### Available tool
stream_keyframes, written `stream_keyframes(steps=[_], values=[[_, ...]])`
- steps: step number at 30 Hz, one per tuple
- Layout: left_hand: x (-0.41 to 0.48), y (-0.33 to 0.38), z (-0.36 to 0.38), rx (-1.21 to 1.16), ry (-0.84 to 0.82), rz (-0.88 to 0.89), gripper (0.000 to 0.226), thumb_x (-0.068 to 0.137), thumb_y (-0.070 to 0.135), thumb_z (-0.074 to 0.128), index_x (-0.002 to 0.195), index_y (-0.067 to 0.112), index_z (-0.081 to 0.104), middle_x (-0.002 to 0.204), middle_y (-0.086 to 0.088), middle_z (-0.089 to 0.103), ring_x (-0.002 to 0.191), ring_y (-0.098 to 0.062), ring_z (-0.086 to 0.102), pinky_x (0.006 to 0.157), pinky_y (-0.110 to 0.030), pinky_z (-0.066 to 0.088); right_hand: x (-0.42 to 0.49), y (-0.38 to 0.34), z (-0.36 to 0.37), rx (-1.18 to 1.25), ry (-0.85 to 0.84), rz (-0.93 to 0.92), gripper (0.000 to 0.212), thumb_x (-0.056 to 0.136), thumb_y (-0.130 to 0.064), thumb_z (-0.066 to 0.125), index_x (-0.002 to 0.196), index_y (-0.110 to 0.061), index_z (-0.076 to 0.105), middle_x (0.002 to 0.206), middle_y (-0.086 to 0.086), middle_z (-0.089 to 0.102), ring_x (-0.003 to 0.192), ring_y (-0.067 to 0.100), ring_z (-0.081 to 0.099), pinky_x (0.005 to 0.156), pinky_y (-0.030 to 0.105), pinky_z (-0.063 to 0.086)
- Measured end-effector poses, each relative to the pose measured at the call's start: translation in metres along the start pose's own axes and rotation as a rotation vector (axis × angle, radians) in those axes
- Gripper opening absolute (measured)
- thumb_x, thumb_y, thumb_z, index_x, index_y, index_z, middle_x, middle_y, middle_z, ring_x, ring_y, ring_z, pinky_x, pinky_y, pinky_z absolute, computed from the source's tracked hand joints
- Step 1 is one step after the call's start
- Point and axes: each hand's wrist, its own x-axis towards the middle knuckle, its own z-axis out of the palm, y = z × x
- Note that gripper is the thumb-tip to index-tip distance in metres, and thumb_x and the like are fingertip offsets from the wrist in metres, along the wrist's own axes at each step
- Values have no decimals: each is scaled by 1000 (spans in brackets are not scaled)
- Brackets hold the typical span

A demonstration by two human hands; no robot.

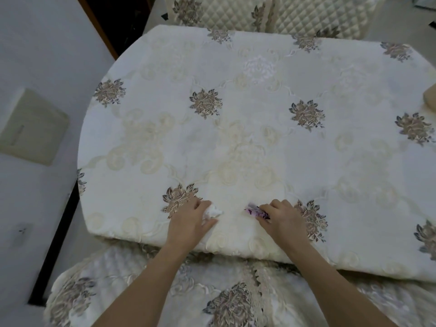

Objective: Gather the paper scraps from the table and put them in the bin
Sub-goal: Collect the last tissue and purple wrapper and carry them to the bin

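Both my hands rest on the near edge of the table [259,142], which is covered with a cream floral cloth. My left hand [191,220] is closed around a crumpled white paper scrap [213,212] that pokes out between thumb and fingers. My right hand [280,219] grips a purple and white printed paper scrap [256,211], whose end sticks out to the left of the fingers. The two hands are about a hand's width apart. No bin is in view.
A quilted chair seat [165,296] sits just below the table's near edge, and two more quilted chairs [236,13] stand at the far side. A white wall [35,55] with a beige plate is at left. A tan object [430,97] lies at the table's right edge.
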Motion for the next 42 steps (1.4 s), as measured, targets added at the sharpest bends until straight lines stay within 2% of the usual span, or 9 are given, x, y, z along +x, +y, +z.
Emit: stream_keyframes(steps=[7,11,16,18,22,26,32,36,42], values=[[2,3,11,-42,75,10,17,85,33,73,94,20,67,89,3,62,73,-21,62,57,-32,47,-12,-12,-1,6,10,75,25,77,-24,77,59,-17,61,54,-2,55,58,21,47,46,28,29],[3,9,4,-210,81,-87,15,94,30,64,102,18,65,94,0,63,81,-23,61,63,-32,43,-13,-9,-6,284,-12,304,28,87,-36,67,66,-18,61,50,-6,50,51,20,46,42,30,32],[2,21,-18,-360,114,-159,16,95,39,59,94,24,62,74,9,57,70,-13,55,62,-33,42,-8,-10,-39,479,19,388,18,89,-36,64,78,-22,65,50,-13,50,51,13,52,44,27,34],[4,28,-28,-385,142,-154,15,95,42,58,94,27,63,71,10,58,68,-8,56,60,-29,40,-4,-13,-56,487,53,395,20,90,-41,62,81,-23,68,53,-14,53,52,8,54,47,28,39],[10,46,-57,-452,192,-152,18,95,47,56,97,30,63,69,11,58,63,-3,54,55,-25,35,7,-19,-91,497,161,367,22,90,-44,63,92,-25,73,65,-10,64,65,15,60,57,36,51],[14,64,-92,-481,260,-128,18,95,47,57,95,30,64,74,8,63,67,-7,58,58,-30,45,18,-27,-127,519,209,304,20,89,-42,65,94,-24,73,70,-9,66,67,14,61,58,33,51],[19,90,-142,-505,391,-58,16,96,47,56,90,33,61,66,9,56,60,-4,50,53,-19,35,27,-37,-177,579,330,269,17,89,-40,64,82,-25,68,66,-10,65,65,12,61,59,35,52],[22,106,-162,-522,438,-38,21,95,47,56,91,28,63,67,10,55,58,-4,48,54,-24,36,27,-42,-203,604,398,261,18,88,-40,65,76,-27,65,63,-10,63,64,10,61,58,35,52],[23,126,-173,-531,467,19,15,95,44,58,87,31,60,69,8,59,64,-7,52,55,-22,38,20,-43,-215,617,418,271,20,88,-42,63,77,-27,67,64,-9,64,66,12,61,60,37,53]])
